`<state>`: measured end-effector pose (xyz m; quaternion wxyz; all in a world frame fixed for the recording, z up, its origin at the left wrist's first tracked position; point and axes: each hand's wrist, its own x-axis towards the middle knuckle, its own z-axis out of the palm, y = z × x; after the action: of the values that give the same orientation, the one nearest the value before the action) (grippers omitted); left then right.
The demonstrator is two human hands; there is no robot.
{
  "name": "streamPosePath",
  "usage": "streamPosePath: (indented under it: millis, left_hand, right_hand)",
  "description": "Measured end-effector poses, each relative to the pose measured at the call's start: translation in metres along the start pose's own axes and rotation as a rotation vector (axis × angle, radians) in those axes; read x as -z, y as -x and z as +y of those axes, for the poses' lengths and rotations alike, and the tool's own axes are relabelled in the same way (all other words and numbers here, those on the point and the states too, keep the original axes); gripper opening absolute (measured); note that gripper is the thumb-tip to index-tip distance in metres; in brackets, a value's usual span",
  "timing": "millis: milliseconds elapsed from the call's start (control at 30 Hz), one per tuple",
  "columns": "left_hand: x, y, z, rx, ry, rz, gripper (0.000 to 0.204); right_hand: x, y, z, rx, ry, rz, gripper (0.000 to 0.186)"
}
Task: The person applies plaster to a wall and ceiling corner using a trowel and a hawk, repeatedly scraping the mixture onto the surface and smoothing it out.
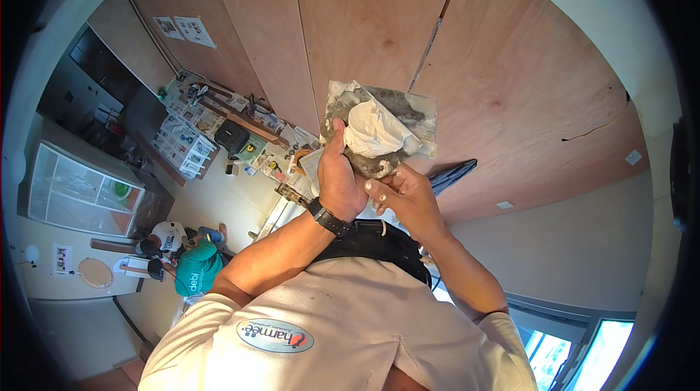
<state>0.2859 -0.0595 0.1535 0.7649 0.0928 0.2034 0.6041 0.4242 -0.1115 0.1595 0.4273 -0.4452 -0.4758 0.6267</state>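
In front of my chest, a flat grey putty board (pixel 419 110), smeared with dried compound, carries a thick mound of white putty (pixel 375 128). My left hand (pixel 341 179) grips its near left edge, thumb up along the side, with a black watch on the wrist. A pale flat piece (pixel 310 171) shows beside that hand; its kind is unclear. My right hand (pixel 405 198) is closed close under the board's near edge, beside my left palm. White putty marks its fingertips. Whatever its curled fingers hold, if anything, is hidden.
Plywood wall panels (pixel 364 12) with a dark vertical seam stand ahead. To the left, a cluttered workbench (pixel 255 125) holds tools and papers. A person in a green shirt (pixel 198 267) crouches at lower left, near a glass-fronted cabinet (pixel 84 190). A window (pixel 550 354) is at lower right.
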Motion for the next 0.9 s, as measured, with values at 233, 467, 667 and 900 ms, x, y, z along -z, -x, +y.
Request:
streamPosePath:
  millis: [233,467,667,900]
  left_hand:
    - [0.000,0.006,-0.001,-0.146,-0.030,-0.022,0.054]
    - [0.009,0.013,0.019,-0.179,0.121,0.127,0.052]
    - [0.051,-0.002,0.061,-0.524,-0.297,0.240,0.036]
    - [0.040,0.016,0.100,-0.492,-0.226,0.166,0.036]
  right_hand:
    - [-0.009,-0.008,-0.003,0.196,-0.198,0.113,0.012]
    - [-0.003,-0.017,-0.021,0.219,-0.377,0.172,0.019]
    - [0.013,-0.020,-0.050,0.333,-0.348,0.204,0.020]
    - [0.010,-0.035,-0.070,0.514,-0.031,0.245,0.022]
